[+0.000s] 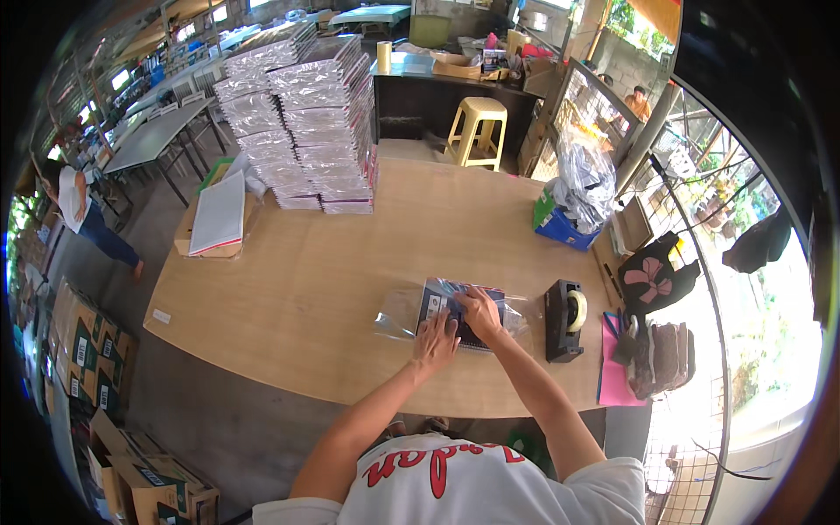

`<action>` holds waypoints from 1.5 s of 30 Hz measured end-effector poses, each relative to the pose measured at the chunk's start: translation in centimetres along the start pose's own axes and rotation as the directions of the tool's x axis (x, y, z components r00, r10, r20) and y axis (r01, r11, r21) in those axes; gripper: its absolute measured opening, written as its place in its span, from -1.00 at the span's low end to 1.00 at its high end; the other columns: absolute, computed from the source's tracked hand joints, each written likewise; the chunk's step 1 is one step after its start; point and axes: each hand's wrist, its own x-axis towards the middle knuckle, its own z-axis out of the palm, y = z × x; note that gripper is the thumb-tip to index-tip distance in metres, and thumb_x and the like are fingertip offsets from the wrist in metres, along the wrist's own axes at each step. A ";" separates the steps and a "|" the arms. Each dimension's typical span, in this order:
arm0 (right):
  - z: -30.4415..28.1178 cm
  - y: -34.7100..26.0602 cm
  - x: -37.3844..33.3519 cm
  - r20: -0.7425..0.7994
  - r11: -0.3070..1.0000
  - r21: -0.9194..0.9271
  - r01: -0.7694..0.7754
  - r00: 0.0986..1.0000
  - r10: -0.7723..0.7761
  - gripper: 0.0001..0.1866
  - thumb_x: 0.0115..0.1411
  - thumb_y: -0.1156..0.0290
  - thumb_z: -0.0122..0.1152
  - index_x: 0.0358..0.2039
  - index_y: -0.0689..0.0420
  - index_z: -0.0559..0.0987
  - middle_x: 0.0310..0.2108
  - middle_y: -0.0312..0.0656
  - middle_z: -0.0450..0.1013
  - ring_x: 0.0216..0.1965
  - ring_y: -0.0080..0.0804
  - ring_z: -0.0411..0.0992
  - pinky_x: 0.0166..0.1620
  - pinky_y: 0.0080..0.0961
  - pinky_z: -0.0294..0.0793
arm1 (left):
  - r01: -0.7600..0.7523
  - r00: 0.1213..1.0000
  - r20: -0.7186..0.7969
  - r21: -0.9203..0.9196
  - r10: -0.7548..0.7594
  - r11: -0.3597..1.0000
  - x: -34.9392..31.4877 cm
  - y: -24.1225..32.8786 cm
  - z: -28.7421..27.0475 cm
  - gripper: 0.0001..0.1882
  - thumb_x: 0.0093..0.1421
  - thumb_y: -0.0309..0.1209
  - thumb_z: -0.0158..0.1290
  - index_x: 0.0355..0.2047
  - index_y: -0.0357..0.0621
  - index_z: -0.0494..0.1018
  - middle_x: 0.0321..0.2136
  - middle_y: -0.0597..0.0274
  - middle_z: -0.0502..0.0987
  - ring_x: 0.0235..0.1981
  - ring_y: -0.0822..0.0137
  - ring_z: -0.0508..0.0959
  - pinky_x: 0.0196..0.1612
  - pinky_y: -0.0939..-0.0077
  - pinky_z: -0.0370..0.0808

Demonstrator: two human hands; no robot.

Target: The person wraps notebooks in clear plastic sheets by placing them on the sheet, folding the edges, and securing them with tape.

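Observation:
Near the front middle of the table lies a dark spiral-bound notebook (435, 300) with clear plastic film (398, 313) around it, spreading past both its sides. My left hand (435, 343) rests on the notebook's lower left part with its fingers stretched out. From the right, my right hand (480, 313) presses on the upper middle, fingers extended toward the left. The two hands nearly meet and cover much of the cover. Just right of the film stands a black tape dispenser (564, 321) with a roll of tape.
Tall stacks of plastic-wrapped notebooks (319, 131) stand at the table's back left. Left of them a white pad (218, 214) lies on cardboard. A blue-green box (560, 223) stuffed with plastic sits back right. A pink sheet (619, 367) lies right. A yellow stool (478, 131) stands beyond.

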 end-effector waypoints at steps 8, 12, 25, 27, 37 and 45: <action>-0.1 0.4 0.2 -0.205 0.999 -0.034 0.042 0.978 -0.048 -0.72 -0.06 0.63 0.17 -0.32 0.10 0.70 -0.40 -0.11 0.46 -0.29 -0.14 0.48 -0.25 -0.31 0.53 | -0.061 0.980 0.193 0.090 0.043 0.994 -1.2 2.1 -2.2 -0.21 0.09 0.02 0.22 0.32 0.41 0.18 0.26 -0.32 0.10 0.31 -0.20 0.13 0.26 -0.35 0.09; 0.6 -0.6 -0.7 -0.086 0.997 -0.066 -0.037 0.996 0.031 -0.76 -0.09 0.58 0.17 -0.39 0.08 0.69 -0.44 -0.18 0.44 -0.30 -0.18 0.48 -0.25 -0.30 0.52 | 0.034 0.960 0.273 0.099 -0.060 0.994 -1.2 1.7 0.4 -0.06 -0.14 0.08 0.36 0.27 0.73 0.18 0.34 -0.31 -0.05 0.37 -0.33 -0.05 0.27 -0.44 -0.04; 1.4 -1.7 -3.9 -0.038 0.974 -0.110 -0.198 0.980 0.195 -0.83 -0.15 0.56 0.19 -0.46 0.10 0.62 -0.42 -0.26 0.42 -0.30 -0.23 0.45 -0.27 -0.33 0.52 | -0.036 0.932 0.358 0.231 -0.051 0.972 0.5 1.1 3.5 0.07 -0.23 0.02 0.42 0.31 0.21 0.19 0.38 -0.36 -0.24 0.38 -0.48 -0.24 0.13 -0.73 -0.05; 1.1 -2.2 -4.4 -0.060 0.967 -0.092 -0.238 0.970 0.234 -0.83 -0.09 0.54 0.16 -0.44 0.09 0.65 -0.45 -0.25 0.42 -0.32 -0.24 0.46 -0.30 -0.34 0.50 | -0.039 0.894 0.441 0.261 -0.083 0.964 1.2 1.4 2.9 0.14 -0.22 0.03 0.41 0.34 0.01 0.12 0.38 -0.36 -0.25 0.38 -0.48 -0.25 0.12 -0.75 -0.06; 1.2 -2.6 -4.8 0.071 0.973 -0.121 -0.197 0.976 0.206 -0.72 -0.02 0.38 0.21 -0.27 0.20 0.58 -0.28 -0.18 0.40 -0.17 -0.16 0.43 -0.16 -0.21 0.51 | 0.020 0.917 0.392 0.149 -0.078 0.989 1.8 1.2 2.5 0.05 -0.14 -0.16 0.36 0.33 -0.15 0.10 0.39 -0.35 -0.27 0.39 -0.46 -0.35 0.13 -0.77 -0.16; 0.3 -4.9 -6.9 0.234 0.965 -0.235 -0.114 0.957 0.170 0.00 -0.10 0.03 0.44 0.21 0.44 0.26 0.11 0.16 0.25 0.14 0.11 0.23 0.29 -0.13 0.17 | -0.127 0.992 -0.044 -0.157 0.122 0.979 -1.0 -1.5 -4.1 -0.64 0.11 -0.50 0.10 -0.05 0.01 0.47 0.08 0.35 0.48 0.22 0.26 0.37 0.34 -0.39 -0.21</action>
